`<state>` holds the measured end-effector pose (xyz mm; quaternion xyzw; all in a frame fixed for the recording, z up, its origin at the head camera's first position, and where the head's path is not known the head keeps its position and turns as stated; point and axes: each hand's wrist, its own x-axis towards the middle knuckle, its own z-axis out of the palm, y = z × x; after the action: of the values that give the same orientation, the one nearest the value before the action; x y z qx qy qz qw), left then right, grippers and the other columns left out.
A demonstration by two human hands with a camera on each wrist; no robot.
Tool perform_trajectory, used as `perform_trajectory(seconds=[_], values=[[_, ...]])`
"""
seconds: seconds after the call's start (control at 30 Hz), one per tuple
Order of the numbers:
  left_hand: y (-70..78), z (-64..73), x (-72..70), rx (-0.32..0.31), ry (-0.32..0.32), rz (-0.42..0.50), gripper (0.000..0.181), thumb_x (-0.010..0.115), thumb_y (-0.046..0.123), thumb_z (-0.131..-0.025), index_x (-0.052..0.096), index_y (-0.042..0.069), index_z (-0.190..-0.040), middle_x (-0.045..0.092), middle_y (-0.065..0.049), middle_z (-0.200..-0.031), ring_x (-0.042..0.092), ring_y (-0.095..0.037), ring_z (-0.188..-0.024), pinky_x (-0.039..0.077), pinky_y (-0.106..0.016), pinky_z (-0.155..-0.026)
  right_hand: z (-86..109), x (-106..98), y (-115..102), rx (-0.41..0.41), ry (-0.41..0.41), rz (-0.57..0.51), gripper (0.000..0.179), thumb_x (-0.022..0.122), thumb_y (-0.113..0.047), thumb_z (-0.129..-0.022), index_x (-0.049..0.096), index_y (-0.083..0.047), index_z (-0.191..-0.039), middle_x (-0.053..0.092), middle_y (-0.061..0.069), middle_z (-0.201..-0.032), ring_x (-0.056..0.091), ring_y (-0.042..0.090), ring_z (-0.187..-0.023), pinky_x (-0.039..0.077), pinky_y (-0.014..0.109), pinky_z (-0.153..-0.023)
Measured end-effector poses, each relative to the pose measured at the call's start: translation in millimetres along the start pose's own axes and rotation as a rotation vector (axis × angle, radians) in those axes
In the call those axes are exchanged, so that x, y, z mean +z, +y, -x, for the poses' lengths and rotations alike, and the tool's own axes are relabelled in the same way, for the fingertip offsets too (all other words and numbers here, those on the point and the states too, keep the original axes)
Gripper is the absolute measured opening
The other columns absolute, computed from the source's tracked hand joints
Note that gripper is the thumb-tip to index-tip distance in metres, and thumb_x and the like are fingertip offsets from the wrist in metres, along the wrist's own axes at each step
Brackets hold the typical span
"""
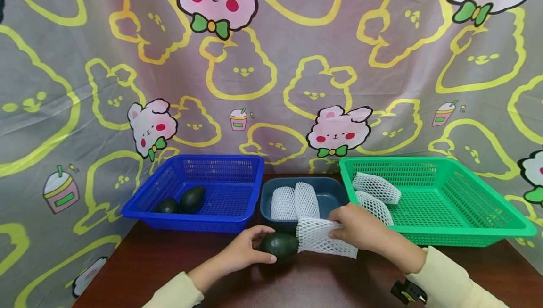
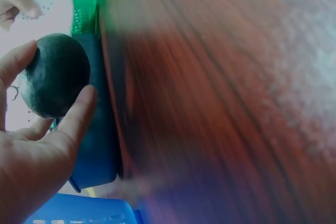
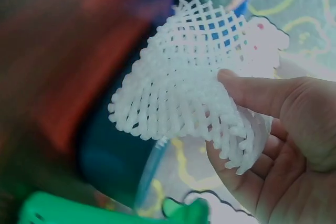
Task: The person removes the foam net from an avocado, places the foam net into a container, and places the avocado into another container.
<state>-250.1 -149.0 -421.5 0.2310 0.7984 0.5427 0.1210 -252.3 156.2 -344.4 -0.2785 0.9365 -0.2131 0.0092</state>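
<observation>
My left hand (image 1: 243, 250) grips a dark green avocado (image 1: 280, 245) between thumb and fingers, above the front of the table. In the left wrist view the avocado (image 2: 56, 76) shows its rounded end. My right hand (image 1: 354, 227) pinches a white foam net sleeve (image 1: 324, 238); its left end meets the avocado's tip in the head view. Seen from the right wrist, the foam net (image 3: 184, 77) is spread partly open, with the thumb on top and fingers beneath. Whether the avocado's tip has entered the net cannot be made out.
Behind the hands sits a dark blue-grey tub (image 1: 335, 187) with two net-wrapped pieces (image 1: 306, 199). To the left, a blue basket (image 1: 237, 213) holds two avocados (image 1: 192, 199). The green basket (image 1: 462, 238) at right contains white foam nets (image 1: 376, 187). A patterned curtain (image 1: 271, 77) hangs behind.
</observation>
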Motion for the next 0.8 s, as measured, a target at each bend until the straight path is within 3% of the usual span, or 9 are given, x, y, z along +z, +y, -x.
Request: perform_trajectory(seconds=[0.13,0.27,0.47,0.67,0.8], values=[[-1.6,1.0,-1.6,0.005,-0.001,0.009,0.056,0.081,0.011,-0.076,0.056,-0.002,-0.124,0.063,-0.009,-0.11,0.063,-0.02,-0.098,0.052,-0.028,-0.083,0.9,-16,-3,0.016,0.045,0.015,0.013,0.081,-0.014,-0.079,0.068,-0.015,-0.075,0.057,-0.01,-0.065,0.05,0.007,-0.059,0.045,0.026,-0.054],[-3.5,2.3,-2.6,0.005,-0.003,0.014,0.055,0.081,0.011,-0.077,0.056,-0.002,-0.124,0.063,-0.01,-0.111,0.063,-0.02,-0.099,0.052,-0.029,-0.083,-1.8,-27,-3,-0.003,0.109,0.04,0.026,0.08,-0.015,-0.08,0.058,-0.017,-0.067,0.044,-0.007,-0.055,0.04,0.009,-0.052,0.036,0.026,-0.048],[-4.0,3.6,-3.0,0.008,0.0,0.01,0.055,0.081,0.011,-0.076,0.056,-0.003,-0.124,0.064,-0.01,-0.111,0.064,-0.02,-0.099,0.052,-0.027,-0.082,-17.0,-28,-2,0.063,0.225,0.108,0.036,0.079,-0.012,-0.081,0.049,-0.014,-0.059,0.031,-0.004,-0.051,0.034,0.012,-0.047,0.032,0.027,-0.047],[-1.9,4.4,-2.4,0.012,-0.002,-0.001,0.055,0.081,0.012,-0.077,0.056,-0.002,-0.124,0.064,-0.009,-0.111,0.063,-0.02,-0.098,0.051,-0.025,-0.081,-35.9,-22,2,0.168,0.345,0.189,0.036,0.074,-0.009,-0.082,0.047,-0.01,-0.059,0.034,0.001,-0.051,0.036,0.016,-0.048,0.032,0.03,-0.047],[-0.5,5.2,-2.5,0.009,-0.001,-0.001,0.055,0.081,0.011,-0.077,0.056,-0.003,-0.124,0.063,-0.01,-0.111,0.063,-0.02,-0.098,0.052,-0.025,-0.081,-48.0,-19,2,0.245,0.378,0.207,0.029,0.067,-0.004,-0.083,0.05,-0.007,-0.06,0.041,0.005,-0.051,0.043,0.02,-0.047,0.035,0.03,-0.043]])
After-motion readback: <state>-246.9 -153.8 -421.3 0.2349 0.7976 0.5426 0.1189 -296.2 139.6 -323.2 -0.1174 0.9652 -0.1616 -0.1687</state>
